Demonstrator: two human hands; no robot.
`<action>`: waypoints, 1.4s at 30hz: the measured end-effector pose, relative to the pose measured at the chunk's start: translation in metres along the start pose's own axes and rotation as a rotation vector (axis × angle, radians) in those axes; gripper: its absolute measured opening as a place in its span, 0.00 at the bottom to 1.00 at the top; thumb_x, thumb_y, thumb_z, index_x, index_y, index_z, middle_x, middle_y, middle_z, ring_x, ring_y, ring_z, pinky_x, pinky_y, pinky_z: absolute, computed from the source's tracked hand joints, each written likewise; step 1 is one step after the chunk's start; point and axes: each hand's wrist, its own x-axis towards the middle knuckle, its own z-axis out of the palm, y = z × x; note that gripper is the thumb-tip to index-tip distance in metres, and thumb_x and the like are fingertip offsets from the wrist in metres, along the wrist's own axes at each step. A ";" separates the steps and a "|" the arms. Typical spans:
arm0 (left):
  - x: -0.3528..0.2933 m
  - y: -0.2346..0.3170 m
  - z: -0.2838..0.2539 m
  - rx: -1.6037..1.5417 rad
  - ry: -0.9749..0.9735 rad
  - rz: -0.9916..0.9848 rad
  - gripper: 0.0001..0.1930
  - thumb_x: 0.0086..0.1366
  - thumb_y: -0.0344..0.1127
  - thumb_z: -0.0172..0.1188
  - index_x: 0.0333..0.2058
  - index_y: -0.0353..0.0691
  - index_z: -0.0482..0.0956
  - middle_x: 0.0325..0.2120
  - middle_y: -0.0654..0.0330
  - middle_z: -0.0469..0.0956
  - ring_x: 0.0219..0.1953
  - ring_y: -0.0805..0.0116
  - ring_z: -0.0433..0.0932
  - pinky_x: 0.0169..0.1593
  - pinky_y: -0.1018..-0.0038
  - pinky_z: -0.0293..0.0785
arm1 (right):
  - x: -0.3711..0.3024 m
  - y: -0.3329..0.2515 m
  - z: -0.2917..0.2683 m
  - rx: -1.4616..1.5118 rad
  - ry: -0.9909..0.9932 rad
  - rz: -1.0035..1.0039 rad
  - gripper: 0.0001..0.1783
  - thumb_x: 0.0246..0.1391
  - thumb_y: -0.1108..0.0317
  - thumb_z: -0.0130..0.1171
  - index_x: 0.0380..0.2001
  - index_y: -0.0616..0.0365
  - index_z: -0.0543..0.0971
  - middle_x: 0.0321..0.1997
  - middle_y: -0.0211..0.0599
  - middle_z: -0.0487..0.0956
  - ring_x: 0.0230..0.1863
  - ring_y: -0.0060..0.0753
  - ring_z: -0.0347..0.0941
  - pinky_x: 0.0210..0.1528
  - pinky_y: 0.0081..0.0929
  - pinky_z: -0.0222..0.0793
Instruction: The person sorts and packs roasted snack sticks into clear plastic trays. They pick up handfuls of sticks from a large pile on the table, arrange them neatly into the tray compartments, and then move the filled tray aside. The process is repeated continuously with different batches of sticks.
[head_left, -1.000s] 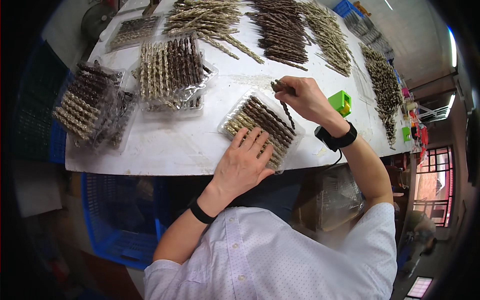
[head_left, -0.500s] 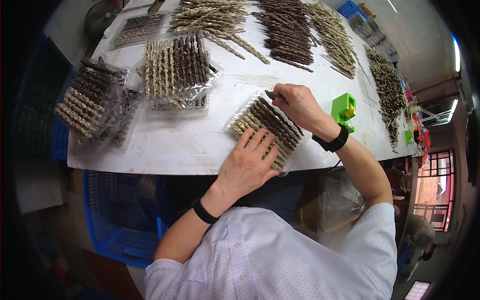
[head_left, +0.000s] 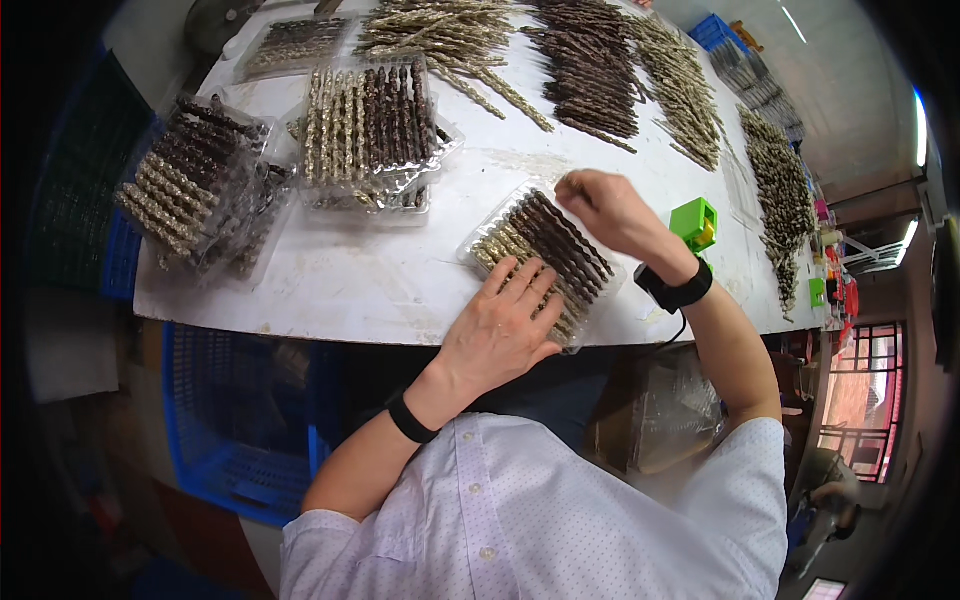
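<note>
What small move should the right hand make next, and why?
Probably a reach up to the loose dark twisted sticks to fetch another. The right hand hangs curled above the clear tray, with nothing visibly in it, while the left hand lies flat on the tray's near end, steadying it.

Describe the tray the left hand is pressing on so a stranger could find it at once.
On the white worktable, look at the near edge. The clear plastic tray of gold and brown twisted sticks lies under the left hand. Unlike the other trays, it lies alone, slanted, beside a small green block.
</note>
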 end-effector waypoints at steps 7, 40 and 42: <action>0.002 0.000 -0.002 -0.033 0.022 0.016 0.28 0.57 0.51 0.68 0.50 0.36 0.78 0.57 0.49 0.74 0.65 0.50 0.67 0.71 0.53 0.54 | 0.009 -0.008 -0.020 0.161 -0.094 0.259 0.23 0.66 0.55 0.50 0.42 0.68 0.81 0.31 0.36 0.81 0.35 0.29 0.75 0.41 0.31 0.73; 0.001 0.001 -0.002 -0.002 -0.016 0.009 0.29 0.58 0.52 0.68 0.52 0.38 0.78 0.59 0.51 0.73 0.66 0.53 0.66 0.71 0.53 0.54 | -0.027 0.024 0.017 -0.082 0.117 -0.208 0.07 0.53 0.79 0.62 0.36 0.59 0.80 0.32 0.40 0.78 0.33 0.45 0.76 0.37 0.37 0.74; 0.002 0.001 -0.003 0.003 -0.021 0.018 0.29 0.58 0.52 0.68 0.52 0.38 0.78 0.59 0.51 0.73 0.66 0.53 0.66 0.71 0.53 0.54 | -0.031 0.020 0.007 -0.017 0.121 -0.051 0.08 0.53 0.79 0.62 0.37 0.59 0.80 0.31 0.41 0.78 0.30 0.44 0.76 0.37 0.37 0.73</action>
